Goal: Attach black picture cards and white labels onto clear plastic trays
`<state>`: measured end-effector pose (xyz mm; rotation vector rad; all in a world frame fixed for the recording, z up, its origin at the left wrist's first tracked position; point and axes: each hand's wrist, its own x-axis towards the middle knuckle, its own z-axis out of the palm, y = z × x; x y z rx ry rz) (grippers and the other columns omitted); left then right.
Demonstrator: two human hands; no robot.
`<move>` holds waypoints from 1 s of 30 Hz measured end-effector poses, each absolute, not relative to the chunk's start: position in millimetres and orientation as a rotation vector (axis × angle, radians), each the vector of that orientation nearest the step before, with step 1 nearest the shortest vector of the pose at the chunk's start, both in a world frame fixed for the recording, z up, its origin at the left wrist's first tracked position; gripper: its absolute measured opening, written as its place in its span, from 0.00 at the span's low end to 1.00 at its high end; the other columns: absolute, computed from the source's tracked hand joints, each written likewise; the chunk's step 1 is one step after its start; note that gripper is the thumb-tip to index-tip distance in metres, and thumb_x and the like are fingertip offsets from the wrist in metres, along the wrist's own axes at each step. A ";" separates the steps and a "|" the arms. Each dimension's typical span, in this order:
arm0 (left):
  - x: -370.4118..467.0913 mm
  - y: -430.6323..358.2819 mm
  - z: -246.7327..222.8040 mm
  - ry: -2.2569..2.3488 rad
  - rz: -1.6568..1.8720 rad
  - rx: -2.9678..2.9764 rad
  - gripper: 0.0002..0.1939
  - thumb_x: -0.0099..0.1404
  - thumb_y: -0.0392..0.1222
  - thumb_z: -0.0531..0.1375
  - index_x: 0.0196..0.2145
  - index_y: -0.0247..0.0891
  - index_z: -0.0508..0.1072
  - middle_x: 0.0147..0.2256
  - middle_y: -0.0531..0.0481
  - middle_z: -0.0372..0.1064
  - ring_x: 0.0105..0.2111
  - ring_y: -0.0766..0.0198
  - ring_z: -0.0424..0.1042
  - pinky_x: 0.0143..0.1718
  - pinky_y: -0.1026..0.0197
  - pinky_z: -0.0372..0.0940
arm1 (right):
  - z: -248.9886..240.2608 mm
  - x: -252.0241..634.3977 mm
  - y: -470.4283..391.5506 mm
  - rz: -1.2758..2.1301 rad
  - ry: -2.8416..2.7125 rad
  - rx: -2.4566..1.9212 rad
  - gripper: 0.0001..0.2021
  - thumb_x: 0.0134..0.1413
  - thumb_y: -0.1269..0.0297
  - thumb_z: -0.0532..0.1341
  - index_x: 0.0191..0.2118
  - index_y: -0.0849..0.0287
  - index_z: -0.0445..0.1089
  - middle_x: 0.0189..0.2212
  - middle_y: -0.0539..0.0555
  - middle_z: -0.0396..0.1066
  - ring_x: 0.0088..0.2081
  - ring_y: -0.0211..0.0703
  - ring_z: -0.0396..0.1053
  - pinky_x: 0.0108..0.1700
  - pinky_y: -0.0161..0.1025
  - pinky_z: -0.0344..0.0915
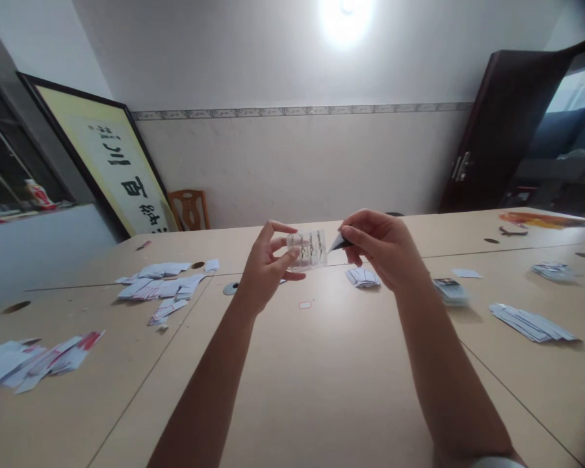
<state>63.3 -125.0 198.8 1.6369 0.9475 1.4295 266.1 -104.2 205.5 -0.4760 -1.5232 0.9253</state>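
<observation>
Raised over the table, my left hand (272,263) is closed on a small clear plastic tray (308,250) by its left side. Short rows of thin dark marks, perhaps false eyelashes, show across the tray; they are too small to be sure. My right hand (375,244) pinches a small folded card (339,243), white on one face and dark on the other. The card's tip points down at the tray's right edge; whether they touch I cannot tell. Below the hands lie a small red-bordered label (305,305) and a pile of white cards (363,278).
Paper slips (160,286) are heaped on the left of the table (322,390), with more papers (53,364) nearer. On the right are a stack of clear trays (451,292), a fanned row of cards (531,323) and another stack (553,272). A roll of tape (231,288) lies left of centre.
</observation>
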 end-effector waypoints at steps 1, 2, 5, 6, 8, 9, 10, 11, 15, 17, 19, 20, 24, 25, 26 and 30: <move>64.9 -126.0 198.6 0.929 1.421 1.637 0.18 0.59 0.44 0.65 0.43 0.40 0.62 0.42 0.48 0.73 0.32 0.59 0.78 0.25 0.59 0.77 | 204.4 264.4 -103.2 0.910 -1.508 -0.485 0.12 0.49 0.56 0.70 0.30 0.59 0.73 0.20 0.46 0.67 0.18 0.30 0.62 0.18 0.31 0.58; 66.4 -127.1 198.5 0.908 1.409 1.637 0.18 0.59 0.44 0.65 0.43 0.40 0.62 0.42 0.48 0.73 0.32 0.60 0.78 0.25 0.59 0.77 | 203.5 262.5 -102.8 0.889 -1.496 -0.500 0.12 0.48 0.56 0.71 0.29 0.59 0.72 0.19 0.46 0.66 0.17 0.30 0.61 0.17 0.31 0.56; 69.6 -130.1 198.3 0.837 1.352 1.633 0.17 0.62 0.46 0.64 0.43 0.40 0.62 0.40 0.49 0.73 0.32 0.61 0.78 0.28 0.58 0.77 | 202.4 256.9 -105.7 0.807 -1.479 -0.567 0.12 0.46 0.57 0.71 0.27 0.60 0.72 0.15 0.45 0.63 0.14 0.28 0.56 0.14 0.31 0.52; 70.1 -131.0 198.3 0.815 1.328 1.631 0.17 0.63 0.47 0.63 0.43 0.40 0.62 0.39 0.49 0.74 0.32 0.61 0.78 0.28 0.57 0.77 | 202.4 255.0 -107.9 0.783 -1.477 -0.591 0.12 0.46 0.58 0.71 0.27 0.60 0.73 0.14 0.44 0.62 0.14 0.28 0.56 0.14 0.31 0.51; 70.7 -133.1 198.8 0.779 1.284 1.625 0.16 0.65 0.49 0.61 0.44 0.40 0.63 0.38 0.49 0.74 0.32 0.60 0.78 0.30 0.56 0.78 | 202.8 251.2 -113.6 0.738 -1.473 -0.637 0.11 0.46 0.58 0.71 0.28 0.60 0.73 0.13 0.44 0.61 0.14 0.28 0.55 0.15 0.31 0.51; 70.8 -134.4 199.3 0.766 1.268 1.618 0.15 0.65 0.49 0.61 0.44 0.40 0.63 0.37 0.49 0.74 0.33 0.60 0.78 0.31 0.56 0.78 | 202.9 249.5 -116.7 0.712 -1.471 -0.658 0.11 0.47 0.58 0.71 0.28 0.60 0.73 0.13 0.44 0.61 0.14 0.29 0.56 0.15 0.31 0.52; 71.1 -136.0 200.0 0.754 1.255 1.609 0.15 0.66 0.49 0.60 0.45 0.40 0.63 0.38 0.48 0.74 0.33 0.59 0.78 0.31 0.55 0.78 | 203.1 247.8 -119.8 0.680 -1.470 -0.675 0.11 0.47 0.58 0.70 0.28 0.59 0.73 0.13 0.44 0.61 0.15 0.29 0.56 0.16 0.31 0.52; 71.3 -137.8 200.8 0.743 1.246 1.598 0.15 0.66 0.49 0.60 0.45 0.40 0.63 0.38 0.48 0.75 0.34 0.59 0.78 0.32 0.54 0.78 | 203.2 246.3 -122.8 0.643 -1.471 -0.690 0.11 0.47 0.58 0.70 0.28 0.59 0.73 0.13 0.44 0.61 0.15 0.29 0.56 0.16 0.31 0.53; 72.5 -146.6 204.4 0.697 1.242 1.563 0.14 0.66 0.50 0.60 0.45 0.41 0.65 0.38 0.49 0.75 0.34 0.58 0.79 0.34 0.52 0.78 | 203.6 242.4 -133.8 0.498 -1.461 -0.724 0.10 0.47 0.59 0.70 0.28 0.58 0.72 0.15 0.45 0.63 0.17 0.31 0.58 0.18 0.31 0.54; 72.5 -150.7 205.6 0.677 1.239 1.564 0.15 0.67 0.51 0.60 0.45 0.41 0.65 0.37 0.49 0.75 0.33 0.59 0.79 0.34 0.52 0.78 | 203.8 241.8 -138.9 0.447 -1.448 -0.735 0.09 0.48 0.59 0.69 0.27 0.58 0.72 0.15 0.45 0.63 0.17 0.31 0.58 0.19 0.32 0.54; 72.2 -154.1 206.3 0.662 1.232 1.574 0.16 0.66 0.53 0.60 0.45 0.41 0.65 0.37 0.49 0.75 0.33 0.59 0.79 0.34 0.52 0.78 | 204.1 241.6 -143.6 0.414 -1.440 -0.740 0.09 0.48 0.59 0.69 0.28 0.57 0.72 0.16 0.45 0.64 0.18 0.32 0.59 0.19 0.32 0.55; 72.1 -155.5 206.7 0.656 1.230 1.580 0.16 0.66 0.53 0.60 0.45 0.41 0.65 0.37 0.49 0.75 0.33 0.59 0.79 0.34 0.53 0.78 | 204.1 241.6 -145.7 0.403 -1.437 -0.740 0.09 0.49 0.58 0.69 0.28 0.57 0.72 0.16 0.46 0.65 0.18 0.32 0.59 0.19 0.32 0.56; 72.3 -160.0 208.6 0.640 1.230 1.591 0.15 0.65 0.51 0.62 0.44 0.42 0.65 0.37 0.50 0.75 0.32 0.60 0.78 0.32 0.54 0.78 | 204.2 241.5 -152.4 0.378 -1.437 -0.734 0.08 0.49 0.59 0.68 0.28 0.57 0.73 0.17 0.47 0.67 0.18 0.33 0.61 0.20 0.33 0.58; 72.6 -160.9 209.1 0.642 1.229 1.592 0.15 0.64 0.50 0.63 0.44 0.42 0.65 0.37 0.51 0.75 0.32 0.60 0.78 0.31 0.55 0.78 | 204.2 241.5 -153.7 0.375 -1.438 -0.735 0.08 0.49 0.59 0.68 0.28 0.57 0.73 0.18 0.47 0.67 0.18 0.33 0.61 0.20 0.33 0.58; 73.0 -161.5 209.6 0.647 1.229 1.593 0.16 0.64 0.50 0.63 0.44 0.41 0.65 0.37 0.50 0.75 0.32 0.61 0.78 0.30 0.55 0.78 | 204.3 241.5 -154.7 0.372 -1.438 -0.737 0.08 0.49 0.59 0.68 0.28 0.57 0.73 0.18 0.47 0.67 0.18 0.33 0.61 0.20 0.33 0.58; 73.7 -162.4 210.0 0.664 1.238 1.593 0.15 0.65 0.50 0.62 0.43 0.41 0.64 0.37 0.50 0.76 0.31 0.61 0.78 0.29 0.57 0.78 | 204.6 241.6 -157.0 0.363 -1.446 -0.751 0.08 0.50 0.60 0.68 0.28 0.57 0.73 0.17 0.47 0.66 0.18 0.33 0.61 0.20 0.33 0.58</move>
